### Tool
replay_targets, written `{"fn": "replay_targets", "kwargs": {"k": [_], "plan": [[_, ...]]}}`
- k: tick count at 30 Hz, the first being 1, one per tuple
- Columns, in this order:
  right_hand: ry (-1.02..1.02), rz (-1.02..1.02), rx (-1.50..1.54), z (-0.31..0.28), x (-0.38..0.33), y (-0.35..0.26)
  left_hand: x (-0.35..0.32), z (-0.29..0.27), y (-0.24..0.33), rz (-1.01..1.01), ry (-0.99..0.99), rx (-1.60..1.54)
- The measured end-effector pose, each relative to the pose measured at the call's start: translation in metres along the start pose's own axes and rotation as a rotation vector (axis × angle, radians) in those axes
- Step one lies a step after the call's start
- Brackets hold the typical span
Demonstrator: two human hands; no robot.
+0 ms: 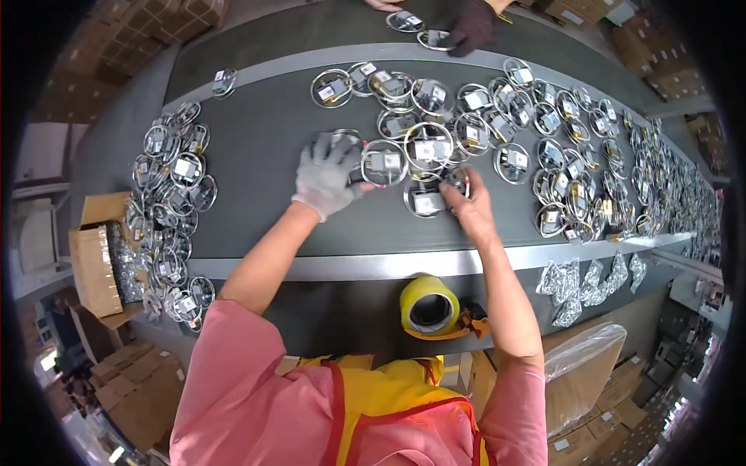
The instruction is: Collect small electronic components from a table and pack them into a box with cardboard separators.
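My left hand [326, 177], in a pale grey glove with the thumb tip bare, spreads its fingers low over the dark belt. Partly hidden behind its fingertips lies a unit with a coiled silver tube [347, 137], like a thermostat. Just right of the thumb rests another coiled-tube unit [384, 161]. My bare right hand [472, 208] has thumb and fingers closed around a coiled-tube unit [458, 182], mostly covered by the fingers. Touching that hand's left side is a further unit [427, 203], lying flat. Above it, one unit [429, 147] overlaps its neighbours.
Coiled-tube units crowd the belt's right side [575, 190]. More are heaped at the left by an open carton [97, 256]. A yellow tape roll [429, 304] sits before my waist. Clear plastic bags [571, 287] hang at the right edge. Across the belt, another person's dark-gloved hand [472, 29] touches a unit.
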State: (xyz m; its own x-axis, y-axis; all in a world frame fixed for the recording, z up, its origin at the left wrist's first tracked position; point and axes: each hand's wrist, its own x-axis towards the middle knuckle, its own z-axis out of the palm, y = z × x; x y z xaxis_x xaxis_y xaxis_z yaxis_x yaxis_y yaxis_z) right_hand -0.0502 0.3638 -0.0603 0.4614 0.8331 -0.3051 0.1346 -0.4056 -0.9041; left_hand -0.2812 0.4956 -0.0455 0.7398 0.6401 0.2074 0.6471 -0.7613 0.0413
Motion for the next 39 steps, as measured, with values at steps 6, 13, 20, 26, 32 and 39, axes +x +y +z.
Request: {"fn": "replay_targets", "kwargs": {"k": [6, 13, 20, 26, 32, 39], "plan": [[-0.421, 0.098, 0.156, 0.034, -0.009, -0.008, -0.046, -0.008, -0.025, -0.321, -0.002, -0.141], [0.450, -0.353, -1.276, -0.036, -0.011, -0.012, -0.088, -0.022, -0.046, -0.522, 0.228, -0.271], [-0.004, -0.850, -0.848, 0.047, 0.011, -0.048, -0.083, -0.037, -0.041, -1.166, -0.180, -1.232], [-0.211, -0.769, -1.034, 0.049, -0.016, -0.009, -0.102, -0.053, -0.017, -0.579, 0.138, -0.272], [-0.309, -0.850, -0.872, 0.018, -0.025, -0.013, -0.100, -0.042, 0.027, -0.391, 0.180, -0.220], [-0.153, -1.015, -0.918, 0.040, -0.001, -0.013, 0.014, -0.003, 0.053, -0.193, 0.247, -0.270]]}}
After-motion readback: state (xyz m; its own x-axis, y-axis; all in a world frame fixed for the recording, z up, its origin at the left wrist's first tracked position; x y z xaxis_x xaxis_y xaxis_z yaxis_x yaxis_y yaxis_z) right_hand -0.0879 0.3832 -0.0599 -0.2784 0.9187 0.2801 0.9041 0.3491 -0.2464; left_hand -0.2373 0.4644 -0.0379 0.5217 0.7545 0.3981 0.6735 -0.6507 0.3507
